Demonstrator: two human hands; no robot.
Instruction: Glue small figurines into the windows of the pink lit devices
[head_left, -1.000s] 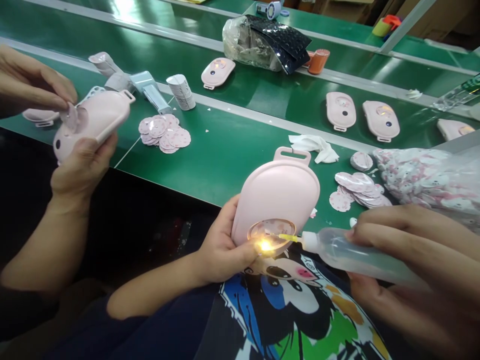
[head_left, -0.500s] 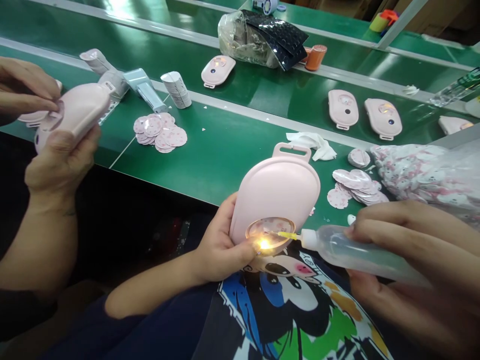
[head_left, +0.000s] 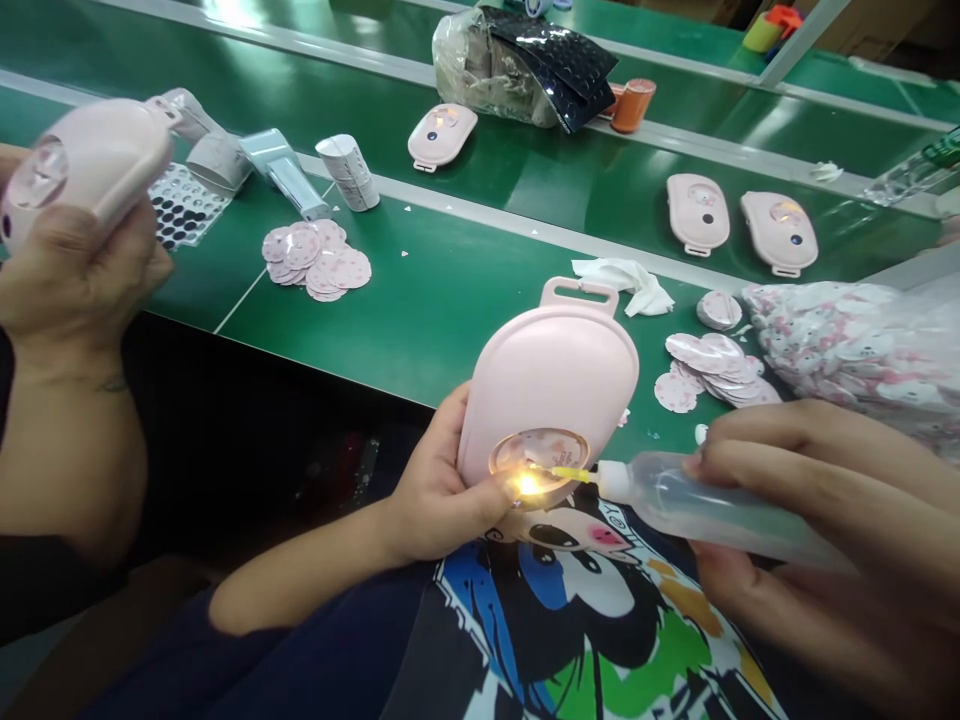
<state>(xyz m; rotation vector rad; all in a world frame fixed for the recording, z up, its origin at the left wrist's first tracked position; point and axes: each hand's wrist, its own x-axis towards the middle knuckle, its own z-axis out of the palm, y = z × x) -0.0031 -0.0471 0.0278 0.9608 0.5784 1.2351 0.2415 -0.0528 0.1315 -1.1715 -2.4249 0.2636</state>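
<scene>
My left hand [head_left: 450,490] grips a pale pink oval plastic case [head_left: 551,370] with a strap loop at its top. Near the case's lower end is a round window [head_left: 559,448] with a printed disc inside, and a bright light glows by my thumb. In my right hand [head_left: 817,500] lies a translucent squeeze bottle [head_left: 705,495] with a white cap. Its thin yellow tip [head_left: 571,473] points into the round window; whether it touches the disc I cannot tell. The far ends of my right fingers are partly hidden behind the bottle.
At left a co-worker's hand [head_left: 82,250] holds a similar pink case [head_left: 97,165]. Printed discs [head_left: 319,260] lie in piles, one more pile [head_left: 716,370] beside a plastic bag of small pieces [head_left: 847,345]. Several pink cases [head_left: 442,135] rest farther back near a bubble bag [head_left: 555,60].
The yellow tip has shifted very slightly left within the window. At left, the co-worker's case has moved left and up, and a hand has come off its window.
</scene>
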